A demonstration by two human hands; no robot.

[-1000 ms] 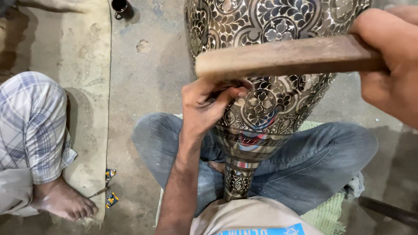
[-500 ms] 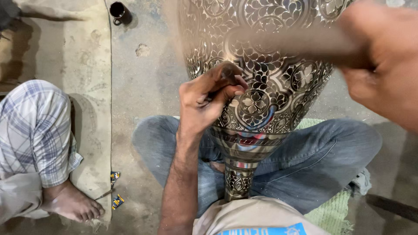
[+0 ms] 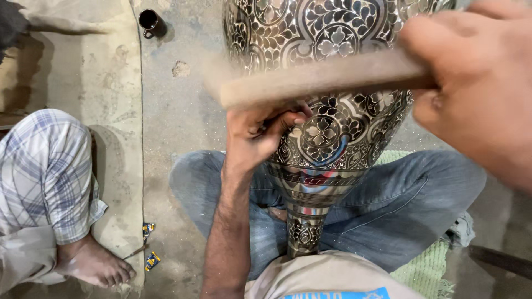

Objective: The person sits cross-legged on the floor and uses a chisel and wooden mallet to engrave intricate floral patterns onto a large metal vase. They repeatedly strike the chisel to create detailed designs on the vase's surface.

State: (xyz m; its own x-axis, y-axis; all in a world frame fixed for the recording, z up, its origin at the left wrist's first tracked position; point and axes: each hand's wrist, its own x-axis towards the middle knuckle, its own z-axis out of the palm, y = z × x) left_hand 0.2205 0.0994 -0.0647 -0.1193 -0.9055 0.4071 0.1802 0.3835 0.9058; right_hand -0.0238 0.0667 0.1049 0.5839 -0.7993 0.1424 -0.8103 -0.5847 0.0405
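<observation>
A large metal vase (image 3: 332, 39) engraved with black-and-silver flower patterns lies across my lap, its narrow neck pointing at my body. My left hand (image 3: 260, 133) is pinched on a small chisel-like tool, mostly hidden, pressed against the vase's side. My right hand (image 3: 476, 94) grips a wooden stick (image 3: 321, 77), blurred with motion, held just above the left hand's fingers.
Another person sits at the left in checked cloth (image 3: 44, 171), a bare foot (image 3: 94, 266) on a beige mat (image 3: 105, 83). A small dark cup (image 3: 149, 21) stands on the concrete floor. Small wrappers (image 3: 149, 243) lie near the foot. A green mat (image 3: 426, 266) is under my legs.
The wooden stick swung up out of clear view and has come back down over the left hand. The left hand stays pressed on the vase.
</observation>
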